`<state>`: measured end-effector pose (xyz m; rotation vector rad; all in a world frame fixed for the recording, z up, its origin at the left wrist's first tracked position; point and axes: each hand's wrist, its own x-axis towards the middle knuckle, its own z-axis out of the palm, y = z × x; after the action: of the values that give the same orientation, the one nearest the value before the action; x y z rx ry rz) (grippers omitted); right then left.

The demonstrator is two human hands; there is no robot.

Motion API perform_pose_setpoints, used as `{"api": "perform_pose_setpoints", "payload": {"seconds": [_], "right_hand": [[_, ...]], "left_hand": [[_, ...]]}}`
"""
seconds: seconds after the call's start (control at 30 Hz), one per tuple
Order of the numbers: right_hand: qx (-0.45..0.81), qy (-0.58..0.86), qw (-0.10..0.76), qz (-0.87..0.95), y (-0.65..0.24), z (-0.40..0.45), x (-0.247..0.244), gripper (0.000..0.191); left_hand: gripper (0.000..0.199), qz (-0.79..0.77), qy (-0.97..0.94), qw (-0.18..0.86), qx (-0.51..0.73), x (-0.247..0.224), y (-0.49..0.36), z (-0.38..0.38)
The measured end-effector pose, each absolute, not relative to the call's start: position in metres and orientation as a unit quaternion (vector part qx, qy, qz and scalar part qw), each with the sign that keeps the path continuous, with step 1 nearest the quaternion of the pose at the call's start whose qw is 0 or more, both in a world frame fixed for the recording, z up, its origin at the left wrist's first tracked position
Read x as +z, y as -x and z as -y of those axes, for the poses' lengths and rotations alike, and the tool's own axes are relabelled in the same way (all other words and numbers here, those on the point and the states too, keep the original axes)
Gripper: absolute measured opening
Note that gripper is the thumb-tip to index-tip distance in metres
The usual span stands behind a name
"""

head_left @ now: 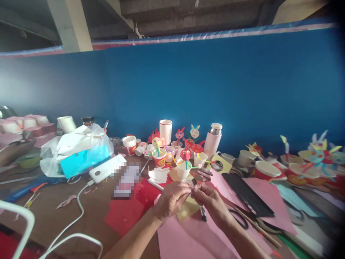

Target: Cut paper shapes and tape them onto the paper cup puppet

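Item, small and clear [188, 181], partly hidden: at the fingertips of both hands, above the worktop. Left hand [174, 199]: fingers pinched closed on it. Right hand [208, 198]: fingers likewise pinched closed, meeting the left ones at the item.

Below the fingers: yellow paper [187, 211]; a black marker [203, 214]; pink paper [194, 239], reaching toward the wearer.

Just beyond the fingers: a white paper cup [184, 169] bearing a red paper face [185, 154]. Farther beyond: decorated cups, a ribbed white cup stack [165, 132], a pink flask [212, 142].

Right of the fingers: black-handled scissors [244, 225]; a black tray [248, 194]; at far right, more cups with paper figures.

Left of the fingers: red paper [124, 216]; a white device [107, 169] with white cable [81, 207]; a plastic bag [50, 164].

Surface: brown worktop [93, 221], littered with paper scraps.

Room: blue partition [215, 79] behind the cups; above it, a pale pillar [71, 27] and concrete ceiling beams [161, 10].
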<state>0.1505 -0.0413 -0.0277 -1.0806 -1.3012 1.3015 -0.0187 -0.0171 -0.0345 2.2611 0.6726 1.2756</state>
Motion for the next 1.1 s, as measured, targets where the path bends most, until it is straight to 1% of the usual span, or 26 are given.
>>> {"api": "perform_pose_setpoints", "payload": {"seconds": [0.07, 0.17, 0.23, 0.3, 0.4, 0.5, 0.6, 0.77, 0.83, 0.93, 1.0, 1.1], "right_hand": [[0.495, 0.462, 0.486, 0.552, -0.151, 0.041, -0.025, 0.031], [0.457, 0.481, 0.497, 0.560, -0.150, 0.040, -0.023, 0.033], [0.452, 0.483, 0.496, 0.563, -0.149, 0.039, -0.025, 0.031], [0.451, 0.485, 0.491, 0.567, -0.147, 0.038, -0.027, 0.029], [0.449, 0.486, 0.484, 0.573, -0.145, 0.038, -0.032, 0.028], [0.445, 0.486, 0.476, 0.582, -0.149, 0.038, -0.032, 0.030], [0.431, 0.495, 0.487, 0.576, -0.164, 0.035, -0.025, 0.032], [0.297, 0.550, 0.561, 0.543, -0.206, 0.029, -0.002, 0.027], [0.256, 0.566, 0.565, 0.543, -0.219, 0.030, 0.004, 0.026], [0.221, 0.593, 0.516, 0.576, -0.229, 0.033, 0.003, 0.025], [0.211, 0.609, 0.469, 0.604, -0.231, 0.035, -0.004, 0.026], [0.183, 0.631, 0.418, 0.628, -0.230, 0.039, -0.018, 0.028]], "left_hand": [[0.021, -0.280, -0.794, 0.274, 0.464, -0.031, 0.017, 0.019], [0.023, -0.339, -0.707, 0.415, 0.462, -0.025, 0.016, 0.020], [0.025, -0.346, -0.646, 0.506, 0.455, -0.023, 0.015, 0.019], [0.028, -0.340, -0.607, 0.555, 0.456, -0.025, 0.013, 0.018], [0.027, -0.328, -0.597, 0.570, 0.459, -0.031, 0.010, 0.017], [0.019, -0.317, -0.601, 0.577, 0.453, -0.033, 0.009, 0.015], [0.013, -0.344, -0.573, 0.586, 0.458, -0.029, 0.013, 0.011], [0.014, -0.411, -0.499, 0.595, 0.477, -0.021, 0.022, 0.002], [0.015, -0.420, -0.475, 0.603, 0.485, -0.020, 0.025, 0.000], [0.020, -0.406, -0.459, 0.620, 0.490, -0.020, 0.028, -0.001], [0.024, -0.399, -0.463, 0.625, 0.485, -0.020, 0.030, -0.001], [0.027, -0.396, -0.468, 0.627, 0.481, -0.018, 0.031, 0.000]]}}
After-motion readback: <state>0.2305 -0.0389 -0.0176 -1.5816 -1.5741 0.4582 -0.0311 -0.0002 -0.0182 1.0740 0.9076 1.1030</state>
